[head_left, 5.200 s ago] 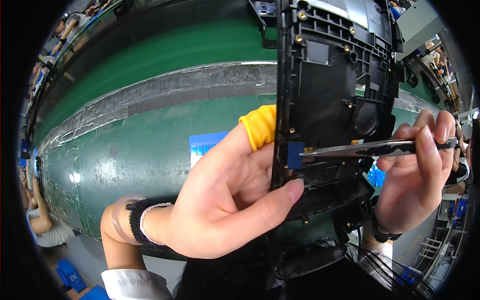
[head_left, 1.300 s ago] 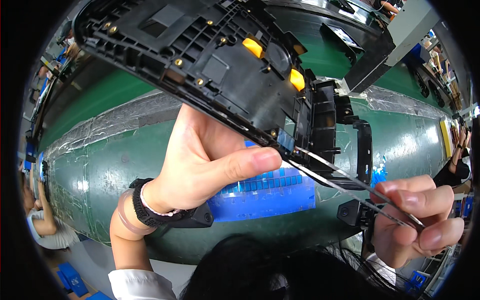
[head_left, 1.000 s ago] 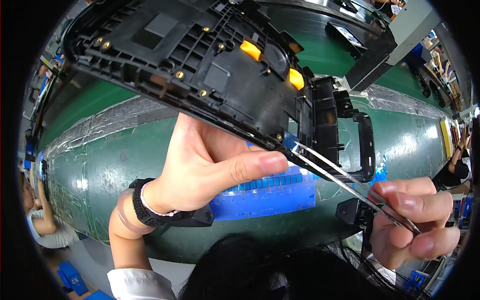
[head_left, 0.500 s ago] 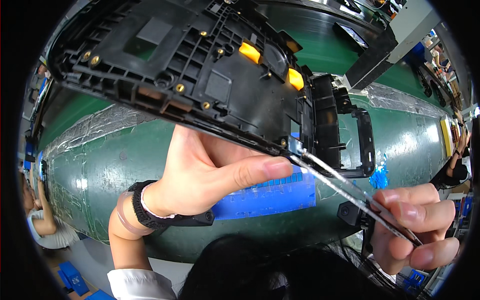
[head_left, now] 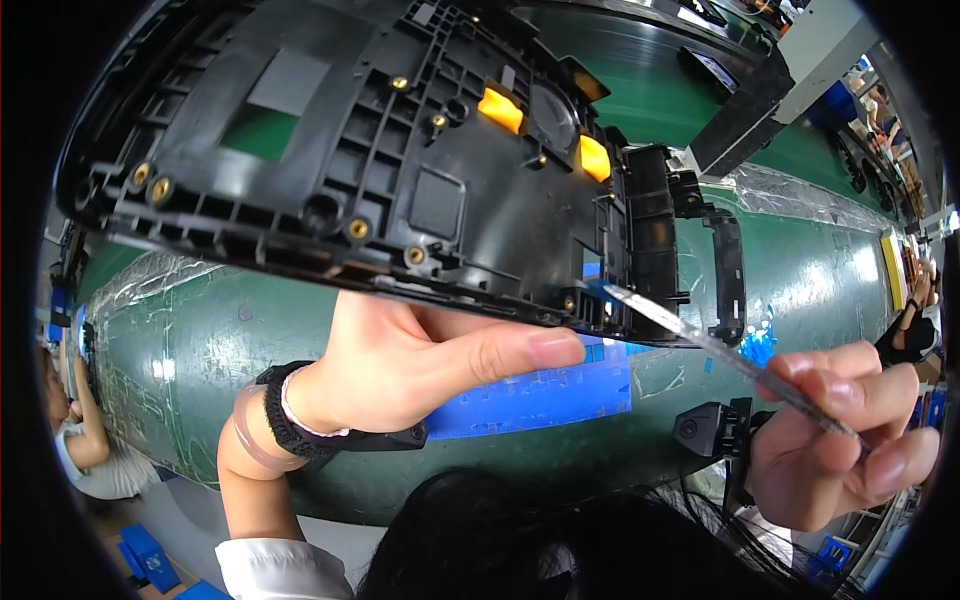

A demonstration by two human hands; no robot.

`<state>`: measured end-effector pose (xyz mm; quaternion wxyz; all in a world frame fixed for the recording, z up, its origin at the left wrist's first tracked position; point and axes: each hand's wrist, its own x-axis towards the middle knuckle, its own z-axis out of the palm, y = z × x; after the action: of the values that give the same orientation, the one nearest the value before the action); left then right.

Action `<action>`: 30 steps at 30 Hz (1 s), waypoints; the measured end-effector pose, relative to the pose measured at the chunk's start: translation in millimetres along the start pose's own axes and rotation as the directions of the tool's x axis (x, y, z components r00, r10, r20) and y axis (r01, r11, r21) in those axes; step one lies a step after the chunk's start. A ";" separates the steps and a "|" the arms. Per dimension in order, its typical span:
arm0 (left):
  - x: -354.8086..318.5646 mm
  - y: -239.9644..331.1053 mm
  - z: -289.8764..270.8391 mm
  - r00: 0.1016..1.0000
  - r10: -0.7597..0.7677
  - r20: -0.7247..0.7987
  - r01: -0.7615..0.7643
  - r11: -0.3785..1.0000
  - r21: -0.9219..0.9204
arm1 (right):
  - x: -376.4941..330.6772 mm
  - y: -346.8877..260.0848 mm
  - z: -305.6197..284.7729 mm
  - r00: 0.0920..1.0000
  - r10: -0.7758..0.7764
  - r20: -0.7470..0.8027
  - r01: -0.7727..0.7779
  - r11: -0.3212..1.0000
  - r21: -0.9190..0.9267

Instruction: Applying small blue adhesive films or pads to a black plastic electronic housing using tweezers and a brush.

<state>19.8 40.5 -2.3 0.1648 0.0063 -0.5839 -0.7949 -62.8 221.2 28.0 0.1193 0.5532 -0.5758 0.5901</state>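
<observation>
My left hand (head_left: 410, 365) supports a large black plastic housing (head_left: 490, 225) from below, thumb along its near edge. The housing is tilted with its ribbed inside showing, with brass inserts and two orange-yellow tabs (head_left: 500, 110). My right hand (head_left: 835, 435) pinches metal tweezers (head_left: 705, 345) between thumb and fingers. Their tips reach the housing's right part, by a small rectangular opening and a small blue piece (head_left: 597, 287). Whether the tips grip that piece I cannot tell. The fingers of my left hand behind the housing are hidden.
A blue sheet (head_left: 540, 395) lies on the green worktable (head_left: 200, 340) below the housing. Crumpled blue film (head_left: 760, 342) lies to its right. A grey post with a black base (head_left: 740, 125) stands at the back right. Other people are at both sides.
The housing has tipped, its left end moving down and left. The tweezers' arms now look closer together, and my right hand has shifted slightly right.
</observation>
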 end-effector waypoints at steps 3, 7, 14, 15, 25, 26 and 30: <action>-1.6 5.6 2.8 1.000 -0.028 0.008 0.028 1.000 -0.012 | 3.9 -0.4 -7.7 1.000 0.000 0.001 0.000 1.000 -0.030; -1.7 6.6 4.3 0.999 0.007 -0.047 -0.006 1.000 0.026 | 11.8 -8.0 -21.9 0.987 0.107 -0.116 -0.114 0.992 -0.058; 59.6 2.5 -24.8 0.917 0.345 -0.202 -0.220 0.858 0.465 | -37.0 33.3 -93.3 0.990 -0.007 -0.141 -0.090 0.741 -0.666; 63.5 12.5 -46.1 0.915 0.348 -0.203 -0.192 0.819 0.541 | -49.6 36.3 -104.0 0.990 0.067 -0.124 -0.134 0.724 -0.677; 195.8 10.1 -131.3 0.931 0.305 -0.202 0.128 0.243 0.961 | -108.3 46.9 -146.8 0.668 0.603 -0.436 -0.725 0.661 -0.195; 205.7 8.2 -144.2 0.952 0.234 -0.199 0.140 0.249 0.959 | -107.1 46.8 -150.5 0.649 0.606 -0.459 -0.733 0.660 -0.165; 240.1 3.4 -205.3 0.950 0.241 -0.198 0.211 -0.029 0.977 | -103.7 47.0 -159.1 0.589 0.646 -0.486 -0.774 0.623 -0.111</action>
<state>-164.7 -215.1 -20.7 0.2082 0.2414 -0.9404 -0.1180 -144.2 387.4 -35.9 0.0707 0.1131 -0.7977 0.5882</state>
